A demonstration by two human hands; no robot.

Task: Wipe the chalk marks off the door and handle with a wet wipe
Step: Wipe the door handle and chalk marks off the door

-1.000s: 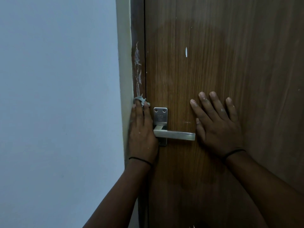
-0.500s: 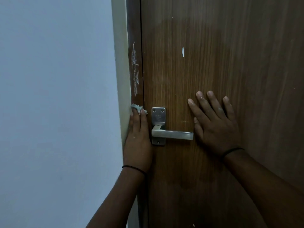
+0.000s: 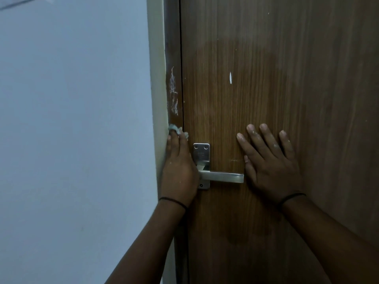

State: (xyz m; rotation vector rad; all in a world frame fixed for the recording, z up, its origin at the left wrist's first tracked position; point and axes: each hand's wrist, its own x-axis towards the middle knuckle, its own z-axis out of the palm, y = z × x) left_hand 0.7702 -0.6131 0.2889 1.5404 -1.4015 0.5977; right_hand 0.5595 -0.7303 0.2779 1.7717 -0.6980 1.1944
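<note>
A brown wooden door [image 3: 276, 78] fills the right half of the view. Its metal lever handle [image 3: 222, 177] sits on a steel plate [image 3: 201, 152]. White chalk marks [image 3: 173, 93] streak the dark door frame just left of the door edge. My left hand [image 3: 178, 171] presses a crumpled grey wet wipe [image 3: 174, 129] against the frame, right below those marks; the wipe pokes out past my fingertips. My right hand [image 3: 270, 160] lies flat on the door with fingers spread, just right of the handle's tip. A small white fleck [image 3: 230, 77] shows higher on the door.
A pale blue-grey wall [image 3: 71, 140] takes up the left half, with a cream strip [image 3: 159, 78] where it meets the frame. A darker damp-looking patch spreads across the door above the handle.
My left hand with the wipe slid down the frame, then came back up a little. The lowest chalk streaks are gone. My right hand stayed flat on the door.
</note>
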